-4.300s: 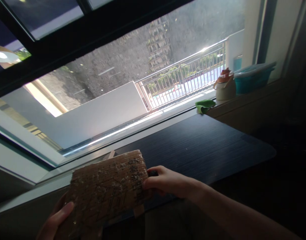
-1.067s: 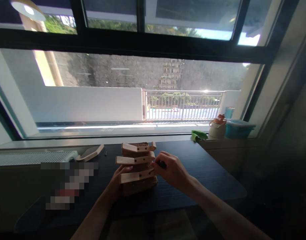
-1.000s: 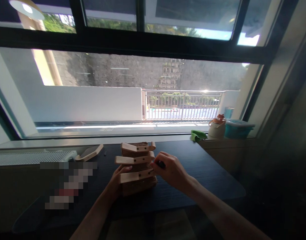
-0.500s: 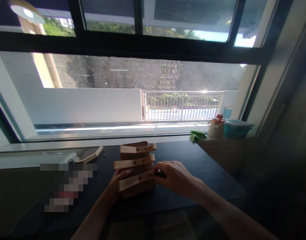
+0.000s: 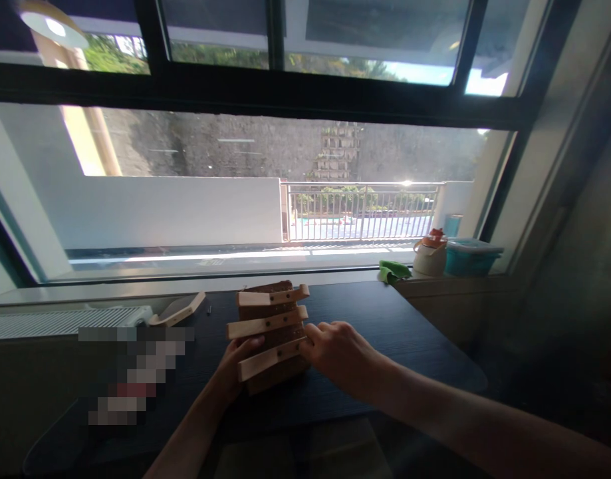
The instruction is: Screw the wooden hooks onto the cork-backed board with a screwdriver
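A brown wooden piece [image 5: 272, 344] with three pale wooden strips across it sits on the dark table [image 5: 345, 299]. Dark round spots, possibly screws or holes, mark each strip. My left hand [image 5: 235, 362] grips the piece from the left, its thumb lying on top between the middle strip [image 5: 250, 328] and the nearest strip [image 5: 258, 364]. At the right end of that nearest strip are the closed fingers of my right hand [image 5: 332, 346]. Whatever they hold is hidden behind the fingers and knuckles.
A curved wooden piece [image 5: 188, 309] and a small dark pin-like item [image 5: 209, 310] lie at the table's back left. A green cloth [image 5: 393, 271], a pale bottle [image 5: 429, 258] and a teal box [image 5: 469, 259] stand along the window sill. A pixelated patch covers the left side.
My right hand has turned and shifted slightly left against the nearest strip. The small dark object seen in its fingers before is now out of sight. My left hand keeps its grip.
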The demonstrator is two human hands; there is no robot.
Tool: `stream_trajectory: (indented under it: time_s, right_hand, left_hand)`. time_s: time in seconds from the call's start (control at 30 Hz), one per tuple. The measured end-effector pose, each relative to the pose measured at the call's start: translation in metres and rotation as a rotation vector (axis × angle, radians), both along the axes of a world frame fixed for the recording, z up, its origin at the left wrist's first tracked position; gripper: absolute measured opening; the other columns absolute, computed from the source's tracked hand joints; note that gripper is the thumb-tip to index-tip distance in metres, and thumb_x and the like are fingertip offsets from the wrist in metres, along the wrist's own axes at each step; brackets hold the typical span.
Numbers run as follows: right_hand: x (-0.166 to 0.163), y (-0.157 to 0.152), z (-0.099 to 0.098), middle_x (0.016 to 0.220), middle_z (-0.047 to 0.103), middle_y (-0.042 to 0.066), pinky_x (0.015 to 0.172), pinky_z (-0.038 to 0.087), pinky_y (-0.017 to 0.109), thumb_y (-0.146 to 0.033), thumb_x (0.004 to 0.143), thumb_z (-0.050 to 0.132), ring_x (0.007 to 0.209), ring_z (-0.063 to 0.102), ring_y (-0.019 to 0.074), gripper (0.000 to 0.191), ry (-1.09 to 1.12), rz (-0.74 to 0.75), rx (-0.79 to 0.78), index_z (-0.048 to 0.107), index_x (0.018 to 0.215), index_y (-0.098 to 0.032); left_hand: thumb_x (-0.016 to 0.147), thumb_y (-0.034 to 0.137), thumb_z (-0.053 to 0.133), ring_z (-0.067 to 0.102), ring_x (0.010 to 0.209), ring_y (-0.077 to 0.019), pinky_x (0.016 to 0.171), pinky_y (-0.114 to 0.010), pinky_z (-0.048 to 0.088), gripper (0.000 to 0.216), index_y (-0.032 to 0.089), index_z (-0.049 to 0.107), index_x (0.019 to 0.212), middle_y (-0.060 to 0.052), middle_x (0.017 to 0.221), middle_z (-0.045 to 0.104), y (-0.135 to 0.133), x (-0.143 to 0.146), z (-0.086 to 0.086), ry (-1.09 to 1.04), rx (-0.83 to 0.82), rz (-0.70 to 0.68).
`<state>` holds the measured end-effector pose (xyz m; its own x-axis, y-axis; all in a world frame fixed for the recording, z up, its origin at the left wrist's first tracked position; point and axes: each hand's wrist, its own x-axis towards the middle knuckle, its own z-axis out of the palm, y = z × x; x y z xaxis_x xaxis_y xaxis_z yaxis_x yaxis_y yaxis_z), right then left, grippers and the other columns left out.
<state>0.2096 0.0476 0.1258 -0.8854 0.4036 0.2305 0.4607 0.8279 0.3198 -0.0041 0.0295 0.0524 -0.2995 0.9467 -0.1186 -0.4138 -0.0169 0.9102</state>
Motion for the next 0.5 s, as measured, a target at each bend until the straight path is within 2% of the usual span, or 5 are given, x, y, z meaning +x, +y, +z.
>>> stream_trajectory:
  time_s: [0.07, 0.17, 0.23, 0.37, 0.5]
  right_hand:
    - [0.0025, 0.0012, -0.0025, 0.093, 0.065, 0.006, 0.053, 0.034, 0.029, -0.007, 0.089, 0.043, 0.072, 0.062, 0.0181, 0.021, 0.022, -0.051, -0.077, 0.060, 0.093, -0.017]
    - [0.0054, 0.0054, -0.0044, 0.091, 0.068, 0.003, 0.055, 0.035, 0.027, -0.016, 0.090, 0.047, 0.073, 0.065, 0.0171, 0.016, 0.080, -0.174, -0.197, 0.061, 0.095, -0.019]
    - [0.0050, 0.0077, -0.0049, 0.089, 0.070, 0.002, 0.058, 0.037, 0.027, -0.023, 0.090, 0.050, 0.077, 0.067, 0.0187, 0.013, 0.104, -0.229, -0.214, 0.062, 0.093, -0.019]
    - [0.0006, 0.0056, -0.0041, 0.083, 0.071, 0.005, 0.058, 0.039, 0.028, -0.028, 0.091, 0.048, 0.075, 0.068, 0.0219, 0.018, 0.107, -0.266, -0.196, 0.062, 0.093, -0.017]
    - [-0.0022, -0.0001, 0.0010, 0.087, 0.069, 0.007, 0.057, 0.039, 0.028, -0.013, 0.088, 0.045, 0.072, 0.065, 0.0200, 0.017, 0.034, -0.159, -0.158, 0.061, 0.094, -0.015]
  left_hand:
    - [0.066, 0.025, 0.078, 0.069, 0.088, -0.0266, 0.075, -0.035, 0.055, 0.035, 0.015, 0.070, 0.098, -0.007, 0.088, 0.073, 0.0011, -0.0003, -0.0020, -0.003, -0.007, -0.016]
    - [0.083, 0.032, 0.065, 0.067, 0.089, -0.0195, 0.078, -0.037, 0.055, 0.029, 0.015, 0.063, 0.107, -0.006, 0.102, 0.069, 0.0012, 0.0003, -0.0037, -0.008, -0.013, -0.039]
    - [0.080, 0.031, 0.068, 0.067, 0.088, -0.0208, 0.077, -0.036, 0.055, 0.031, 0.015, 0.065, 0.106, -0.006, 0.100, 0.070, 0.0005, 0.0010, -0.0036, -0.014, -0.007, -0.039]
    - [0.058, 0.022, 0.081, 0.070, 0.087, -0.0307, 0.072, -0.035, 0.055, 0.044, 0.016, 0.071, 0.101, -0.008, 0.087, 0.075, 0.0000, 0.0009, -0.0016, -0.022, 0.014, -0.016]
    - [0.058, 0.021, 0.080, 0.070, 0.088, -0.0304, 0.071, -0.033, 0.054, 0.044, 0.017, 0.071, 0.101, -0.008, 0.085, 0.075, 0.0042, -0.0017, -0.0028, -0.014, 0.012, 0.006]
